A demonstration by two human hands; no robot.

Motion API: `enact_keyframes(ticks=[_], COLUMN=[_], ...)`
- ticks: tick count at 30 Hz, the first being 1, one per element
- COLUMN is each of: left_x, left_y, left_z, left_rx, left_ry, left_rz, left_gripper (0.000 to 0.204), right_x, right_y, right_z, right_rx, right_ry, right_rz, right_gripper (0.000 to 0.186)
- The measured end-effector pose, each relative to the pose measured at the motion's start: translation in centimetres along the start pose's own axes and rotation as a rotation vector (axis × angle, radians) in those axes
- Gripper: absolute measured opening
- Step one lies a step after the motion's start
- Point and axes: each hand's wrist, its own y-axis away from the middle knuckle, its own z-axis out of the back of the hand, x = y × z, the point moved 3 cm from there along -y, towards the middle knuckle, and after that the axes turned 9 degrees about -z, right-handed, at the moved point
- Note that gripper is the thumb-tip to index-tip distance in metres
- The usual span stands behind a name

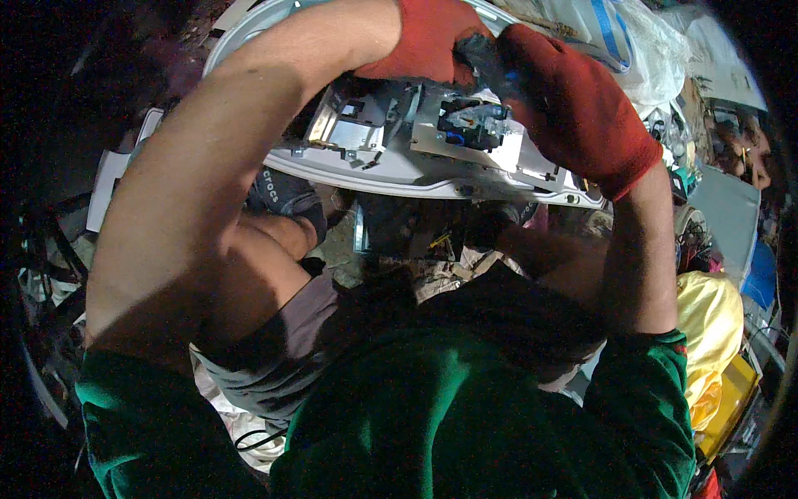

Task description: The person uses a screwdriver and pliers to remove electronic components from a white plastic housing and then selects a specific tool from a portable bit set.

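Both of my hands wear red work gloves with dark fingertips. My left hand (436, 41) curls in from the upper left above a large white curved-edged panel (399, 175). My right hand (573, 108) comes in from the right, and the dark fingertips of both meet over the panel's middle. Their fingers are closed; whatever is between them is hidden. Just below lies a metal plate (499, 154) bearing a black part with clear plastic and blue bits (474, 123). To its left, a metal bracket (324, 125) with a rectangular opening rests inside the panel.
Clear and white plastic bags (657, 58) lie beyond my right hand. A yellow bag (711, 324) and a yellow crate (731, 399) are by my right elbow. My legs straddle debris-strewn ground, with a dark shoe (287, 200) against the panel's near side. A white piece (108, 187) stands at left.
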Motion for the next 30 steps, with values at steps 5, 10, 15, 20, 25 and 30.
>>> enact_keyframes(ticks=[5, 10, 15, 20, 25, 30], left_x=[0.8, 0.1, -0.6, 1.4, 1.3, 1.7], left_y=[-0.2, -0.7, 0.8, 0.7, -0.5, 0.6], left_z=[0.6, 0.0, -0.2, -0.3, -0.1, 1.3], left_rx=[0.15, 0.07, -0.074, -0.004, -0.006, -0.156], left_ry=[0.028, -0.083, 0.003, 0.024, -0.146, -0.014], left_rz=[0.055, 0.063, -0.002, 0.025, 0.101, -0.113], left_gripper=[0.043, 0.046, 0.047, 0.046, 0.042, 0.04], right_x=[3.1, 3.4, 2.8, 1.9, 1.2, 1.9], right_y=[-0.9, -0.7, -1.3, -1.7, -1.0, -0.6], right_z=[1.6, 1.4, 1.3, 0.3, 0.1, 1.6], right_rx=[0.133, 0.113, 0.114, 0.098, -0.005, -0.052], right_ry=[0.135, 0.115, -0.001, 0.006, 0.026, -0.126], right_rz=[-0.123, -0.075, 0.093, 0.07, 0.082, 0.025], right_gripper=[0.042, 0.045, 0.045, 0.043, 0.04, 0.034])
